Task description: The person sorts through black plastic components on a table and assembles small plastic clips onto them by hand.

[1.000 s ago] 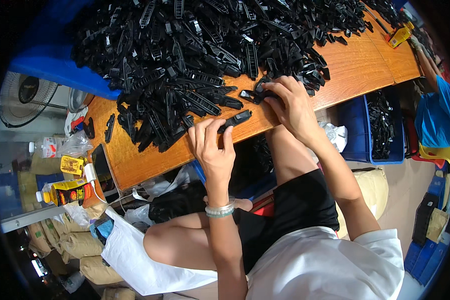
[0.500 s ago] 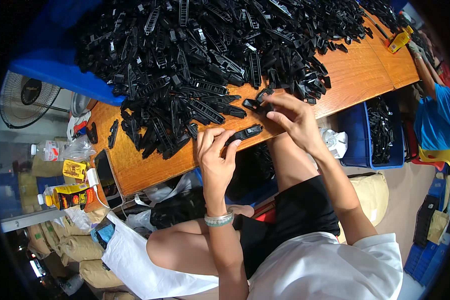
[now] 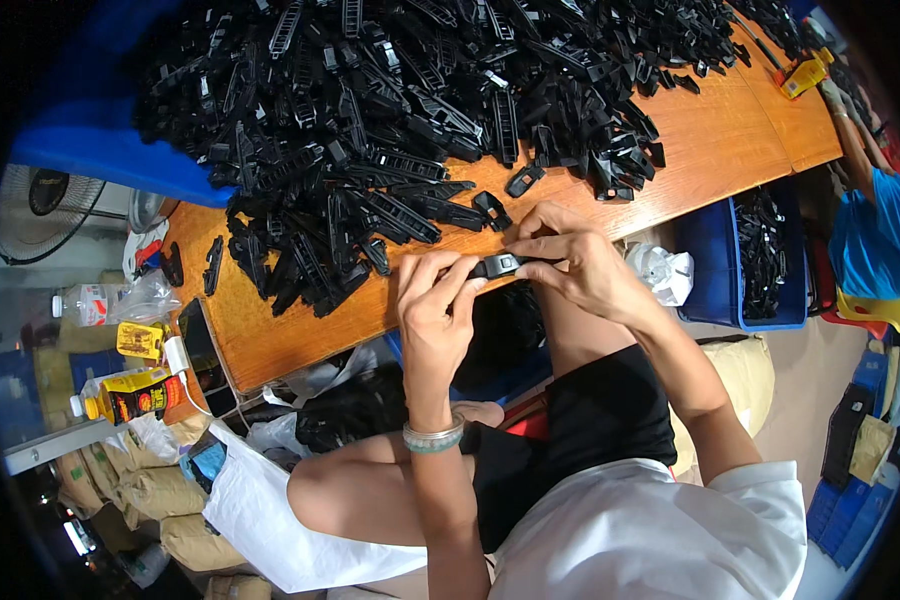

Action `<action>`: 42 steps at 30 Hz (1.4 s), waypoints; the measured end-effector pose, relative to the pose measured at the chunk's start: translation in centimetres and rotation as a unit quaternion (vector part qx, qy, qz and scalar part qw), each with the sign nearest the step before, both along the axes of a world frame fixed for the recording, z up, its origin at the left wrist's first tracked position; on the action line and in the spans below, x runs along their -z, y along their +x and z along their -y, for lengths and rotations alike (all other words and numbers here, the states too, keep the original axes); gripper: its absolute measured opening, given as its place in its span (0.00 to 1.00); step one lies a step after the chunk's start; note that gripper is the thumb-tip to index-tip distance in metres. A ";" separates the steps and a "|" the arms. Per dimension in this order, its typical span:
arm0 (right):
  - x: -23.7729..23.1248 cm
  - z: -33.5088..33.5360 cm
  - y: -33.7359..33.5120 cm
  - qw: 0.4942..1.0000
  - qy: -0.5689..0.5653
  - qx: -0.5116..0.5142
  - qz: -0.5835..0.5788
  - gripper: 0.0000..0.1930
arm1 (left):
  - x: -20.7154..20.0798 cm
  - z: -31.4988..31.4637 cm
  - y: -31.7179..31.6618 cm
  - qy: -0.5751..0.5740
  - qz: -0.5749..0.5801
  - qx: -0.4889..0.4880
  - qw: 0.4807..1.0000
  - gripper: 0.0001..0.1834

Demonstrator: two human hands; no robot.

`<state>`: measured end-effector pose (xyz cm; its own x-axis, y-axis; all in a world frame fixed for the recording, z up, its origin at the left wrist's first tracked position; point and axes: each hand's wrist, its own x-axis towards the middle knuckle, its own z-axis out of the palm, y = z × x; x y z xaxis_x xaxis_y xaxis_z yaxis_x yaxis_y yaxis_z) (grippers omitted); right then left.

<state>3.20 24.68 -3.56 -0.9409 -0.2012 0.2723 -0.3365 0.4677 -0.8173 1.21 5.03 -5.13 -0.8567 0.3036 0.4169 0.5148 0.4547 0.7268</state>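
Note:
Between my two hands, over the table's front edge, is a small black plastic part with a shiny raised section. My left hand pinches its left end, fingers closed. The thumb and fingers of my right hand grip the right end, hiding some of it. Just beyond my hands lie two loose black pieces, a squarish clip and a curved piece. Behind them spreads a large pile of black plastic parts, many ladder-like and long.
The wooden table runs along the front. Under its right side stands a blue crate of black parts. A drink bottle, a yellow box and a fan are at left. Another person in a blue shirt is at far right.
My right hand has come down and left from the loose pieces to the part in my left hand, and now grips its right end. The view has shifted slightly.

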 end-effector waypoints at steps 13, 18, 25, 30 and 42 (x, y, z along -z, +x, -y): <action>1.2 -1.3 2.2 0.982 -0.145 -0.009 0.118 0.13 | -9.1 -2.1 7.7 0.505 0.122 0.149 0.841 0.12; 1.1 -1.2 2.4 0.992 -0.097 -0.011 0.075 0.13 | -8.4 -6.5 14.8 0.522 0.122 0.151 0.831 0.12; 1.3 -0.2 2.7 0.993 -0.091 -0.024 0.067 0.12 | -8.2 -8.0 14.6 0.549 0.133 0.148 0.812 0.13; 1.4 -0.1 2.8 0.994 -0.089 -0.025 0.062 0.12 | -7.8 -8.5 15.0 0.566 0.137 0.150 0.799 0.14; 1.6 0.0 2.8 0.997 -0.061 -0.022 0.038 0.11 | -7.7 -9.1 17.0 0.626 0.145 0.182 0.745 0.15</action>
